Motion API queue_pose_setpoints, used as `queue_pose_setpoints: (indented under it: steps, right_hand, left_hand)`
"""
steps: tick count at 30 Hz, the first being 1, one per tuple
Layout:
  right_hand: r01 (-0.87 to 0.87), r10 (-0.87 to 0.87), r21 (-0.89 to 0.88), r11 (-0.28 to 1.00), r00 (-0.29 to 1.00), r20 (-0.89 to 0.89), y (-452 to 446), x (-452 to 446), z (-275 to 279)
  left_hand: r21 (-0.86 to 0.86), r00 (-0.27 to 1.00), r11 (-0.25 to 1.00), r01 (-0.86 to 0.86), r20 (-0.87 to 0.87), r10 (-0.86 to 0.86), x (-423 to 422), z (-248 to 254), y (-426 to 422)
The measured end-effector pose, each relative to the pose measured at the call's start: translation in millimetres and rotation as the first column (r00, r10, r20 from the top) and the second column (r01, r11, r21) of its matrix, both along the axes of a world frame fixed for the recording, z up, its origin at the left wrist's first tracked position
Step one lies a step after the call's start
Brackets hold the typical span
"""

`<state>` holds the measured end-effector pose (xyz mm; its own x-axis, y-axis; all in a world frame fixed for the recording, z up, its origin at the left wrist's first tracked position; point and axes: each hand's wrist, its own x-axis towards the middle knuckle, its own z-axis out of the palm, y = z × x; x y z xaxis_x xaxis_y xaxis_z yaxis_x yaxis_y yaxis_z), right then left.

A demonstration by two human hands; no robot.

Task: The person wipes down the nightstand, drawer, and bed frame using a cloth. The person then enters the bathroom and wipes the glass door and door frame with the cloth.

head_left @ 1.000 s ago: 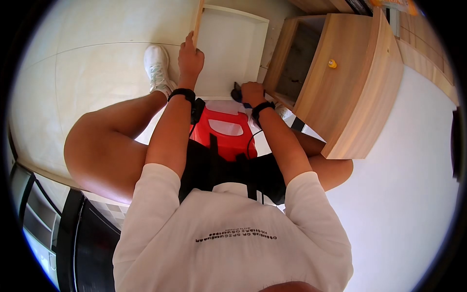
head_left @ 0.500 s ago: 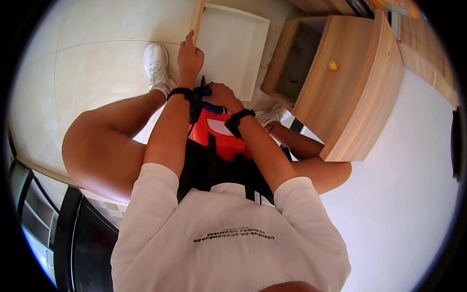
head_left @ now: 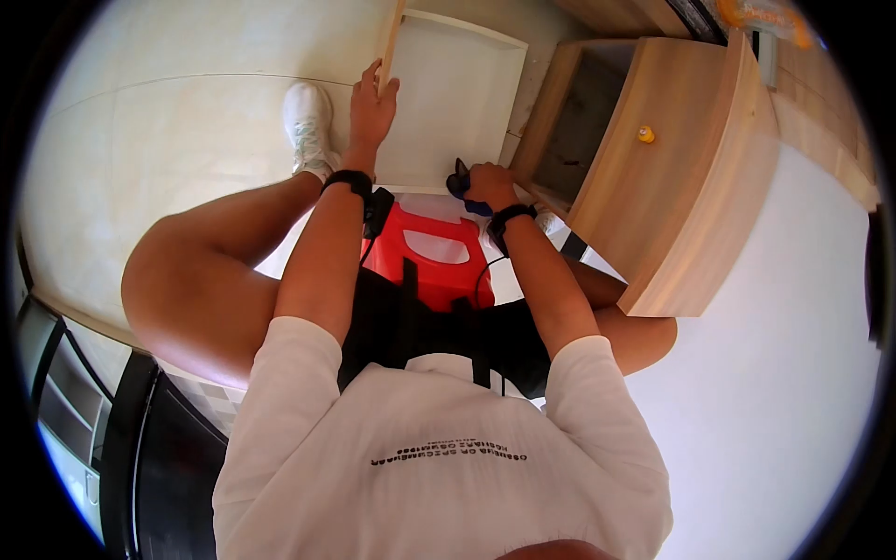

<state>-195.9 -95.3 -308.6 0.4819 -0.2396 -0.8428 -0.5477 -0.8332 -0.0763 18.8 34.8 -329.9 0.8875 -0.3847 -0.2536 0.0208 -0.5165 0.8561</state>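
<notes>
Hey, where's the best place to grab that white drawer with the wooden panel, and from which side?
Probably the near edge of its wooden panel, from above, at the picture's left. The white drawer lies with its open side facing the camera, so this thin standing edge suits a pinch, thumb inside, fingers outside. The left hand is at that panel.

Left hand [head_left: 371, 114] at drawer [head_left: 455, 103] edge, right hand [head_left: 492, 187] holding blue-black tool [head_left: 457, 183], red stool [head_left: 437, 276]

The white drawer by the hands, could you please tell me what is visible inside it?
Inside the white drawer, only pale inner surfaces show. The right hand and the dark object it holds cover the near right corner; anything there is hidden.
</notes>
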Motion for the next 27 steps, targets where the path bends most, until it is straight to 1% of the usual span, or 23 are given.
queue_pose_setpoints:
  steps: [1,2,3,4,5,6,8,9,10,11,12,13,14,16,17,19,20,21,22,23,24,26,27]
  right_hand:
    - [0.046,-0.047,0.062,0.997,0.999,0.013,3.1,7.5,1.8]
    - [0.061,-0.063,0.072,0.996,0.998,0.015,7.2,13.0,-10.9]
    - [0.129,-0.145,0.277,0.952,0.989,0.036,13.2,22.1,-31.2]
    - [0.184,-0.231,0.471,0.863,0.972,0.044,24.0,30.7,-44.6]
    - [0.236,-0.329,0.566,0.79,0.942,0.066,39.9,40.6,-45.2]
    - [0.272,-0.424,0.655,0.705,0.902,0.08,56.0,51.7,-48.1]
    - [0.252,-0.448,0.662,0.706,0.883,0.141,75.7,65.9,-53.5]
    - [0.291,-0.491,0.67,0.683,0.862,0.126,80.2,69.6,-58.2]
    - [0.33,-0.534,0.677,0.658,0.839,0.109,83.5,73.4,-62.9]
    - [0.338,-0.553,0.688,0.642,0.826,0.11,86.4,74.7,-64.8]
    - [0.37,-0.639,0.734,0.569,0.762,0.111,85.4,74.2,-66.7]
    - [0.391,-0.715,0.775,0.496,0.69,0.109,82.4,76.4,-69.4]
    - [0.394,-0.727,0.779,0.488,0.677,0.113,78.9,82.4,-68.5]
    - [0.444,-0.859,0.83,0.337,0.506,0.078,72.1,93.7,-61.7]
    - [0.448,-0.867,0.833,0.325,0.494,0.073,71.0,100.2,-62.9]
    - [0.567,-0.895,0.697,0.438,0.345,0.281,65.9,117.1,-69.7]
    - [0.57,-0.901,0.702,0.427,0.331,0.279,62.6,121.6,-73.3]
    - [0.534,-0.862,0.677,0.506,0.296,0.411,61.2,125.5,-77.0]
    - [0.503,-0.808,0.641,0.58,0.252,0.533,61.1,128.6,-79.9]
    - [0.436,-0.789,0.668,0.603,0.202,0.58,63.1,130.0,-85.9]
    - [0.439,-0.796,0.676,0.592,0.188,0.575,65.5,130.6,-84.7]
    - [0.416,-0.726,0.598,0.685,0.331,0.602,73.6,124.6,-80.3]
    - [0.42,-0.734,0.604,0.677,0.321,0.599,76.6,119.2,-75.0]
  left_hand:
    - [-0.121,0.984,0.993,-0.019,-0.178,-0.002,9.5,-7.2,5.4]
    - [-0.23,0.936,0.971,-0.058,-0.352,-0.028,15.7,-15.0,11.7]
    - [-0.219,0.936,0.975,-0.039,-0.35,-0.041,19.2,-20.2,18.5]
    - [-0.156,0.95,0.986,0.058,-0.294,-0.102,23.6,-25.4,24.9]
    - [-0.087,0.956,0.985,0.152,-0.24,-0.169,27.0,-30.1,30.3]
    - [-0.076,0.955,0.982,0.173,-0.232,-0.186,28.0,-38.9,35.7]
    - [0.078,0.904,0.955,0.285,-0.353,-0.241,33.7,-50.3,44.6]
    - [0.094,0.904,0.948,0.304,-0.342,-0.256,33.0,-35.0,39.9]
    - [0.133,0.861,0.969,0.209,-0.495,-0.118,23.4,-7.8,29.5]
    - [0.191,0.777,0.975,0.117,-0.629,0.03,19.0,3.7,26.3]
    - [0.2,0.783,0.97,0.135,-0.622,0.019,21.6,0.9,27.4]
    - [0.21,0.742,0.97,0.125,-0.669,0.049,23.0,-1.3,26.7]
    - [0.22,0.696,0.969,0.113,-0.713,0.081,23.8,-7.9,27.8]
    - [0.22,0.718,0.962,0.164,-0.695,0.036,25.8,-23.1,34.0]
    - [0.214,0.733,0.956,0.2,-0.68,-0.002,26.3,-28.1,36.1]
    - [0.211,0.736,0.954,0.213,-0.677,-0.014,28.0,-29.2,35.5]
    - [0.204,0.737,0.956,0.211,-0.675,-0.019,30.2,-31.0,35.6]
    - [0.212,0.741,0.952,0.223,-0.672,-0.023,33.1,-47.5,42.6]
    - [0.09,0.801,0.933,0.349,-0.545,-0.247,37.5,-75.5,55.1]
    - [-0.009,0.806,0.874,0.486,-0.381,-0.453,44.5,-91.9,61.7]
    - [0.001,0.803,0.867,0.498,-0.38,-0.46,53.1,-94.9,59.6]
    - [0.118,0.748,0.739,0.664,-0.076,-0.66,64.8,-99.8,56.8]
    - [0.126,0.741,0.731,0.671,-0.077,-0.667,69.4,-89.9,53.4]
